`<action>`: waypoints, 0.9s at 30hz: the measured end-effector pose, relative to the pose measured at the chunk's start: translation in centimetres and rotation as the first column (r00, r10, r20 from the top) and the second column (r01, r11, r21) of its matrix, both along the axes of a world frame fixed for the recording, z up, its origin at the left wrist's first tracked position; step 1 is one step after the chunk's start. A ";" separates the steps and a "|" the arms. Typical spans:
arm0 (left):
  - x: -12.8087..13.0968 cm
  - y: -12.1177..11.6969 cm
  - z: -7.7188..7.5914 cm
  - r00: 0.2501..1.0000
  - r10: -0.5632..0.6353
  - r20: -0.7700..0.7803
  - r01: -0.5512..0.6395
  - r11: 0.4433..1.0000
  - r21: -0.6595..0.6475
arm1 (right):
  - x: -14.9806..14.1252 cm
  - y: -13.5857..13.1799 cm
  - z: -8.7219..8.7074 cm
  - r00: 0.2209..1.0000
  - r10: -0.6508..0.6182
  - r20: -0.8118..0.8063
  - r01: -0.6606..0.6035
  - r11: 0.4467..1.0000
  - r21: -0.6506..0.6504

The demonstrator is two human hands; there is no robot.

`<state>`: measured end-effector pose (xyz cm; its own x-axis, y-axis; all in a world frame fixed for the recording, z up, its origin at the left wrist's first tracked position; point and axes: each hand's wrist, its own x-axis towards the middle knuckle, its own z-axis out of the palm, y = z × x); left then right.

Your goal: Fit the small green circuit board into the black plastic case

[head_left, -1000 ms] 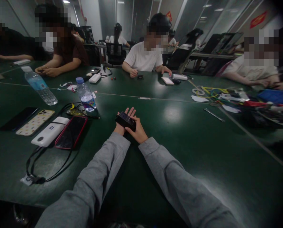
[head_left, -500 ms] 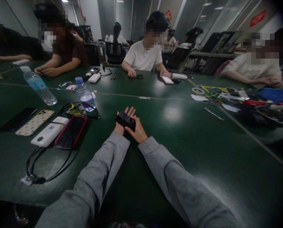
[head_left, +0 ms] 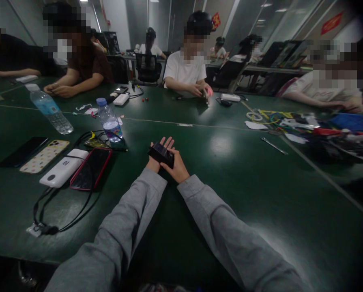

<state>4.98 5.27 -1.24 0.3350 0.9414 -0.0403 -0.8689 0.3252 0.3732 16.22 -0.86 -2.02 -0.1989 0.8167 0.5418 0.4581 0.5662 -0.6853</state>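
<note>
A small black box-shaped device (head_left: 160, 153) lies across the palm of my left hand (head_left: 153, 164), which holds it from beneath. The left fingertips stretch out beyond its far edge, and the thumb shows at its left side. My right hand (head_left: 179, 168) is closed round the right end of the device, its thumb along the near side. Both hands are just above the green table (head_left: 230, 186), wrists close together. What the device is exactly, I cannot make out. The parts of the left palm under it are hidden.
Left of my hands are a red-edged phone (head_left: 91, 168), a white power bank (head_left: 64, 168) with a looped black cord, a patterned phone case (head_left: 44, 157), a dark phone (head_left: 23, 152) and two bottles. A wrench (head_left: 274, 146) and tangled cables (head_left: 327, 129) lie right. Several people sit around.
My hands and the black device stay in place. Across the table, the person in white has brought both hands together and lifted a phone-like object off the tabletop.
</note>
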 end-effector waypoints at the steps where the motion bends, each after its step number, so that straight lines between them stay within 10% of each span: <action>1: 0.0 0.1 0.0 1.000 -0.001 0.000 0.001 1.000 -0.001 | 0.0 0.0 0.0 1.000 0.001 0.000 -0.001 1.000 0.001; 27: -0.1 -0.3 0.1 0.999 -0.025 0.020 0.025 1.000 0.003 | -0.1 -0.1 -0.3 0.999 -0.016 0.035 0.015 0.999 0.038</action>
<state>4.88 4.96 -1.09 0.3595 0.9326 -0.0302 -0.8678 0.3461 0.3566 16.10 -1.01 -2.32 -0.2057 0.7989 0.5653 0.4905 0.5840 -0.6468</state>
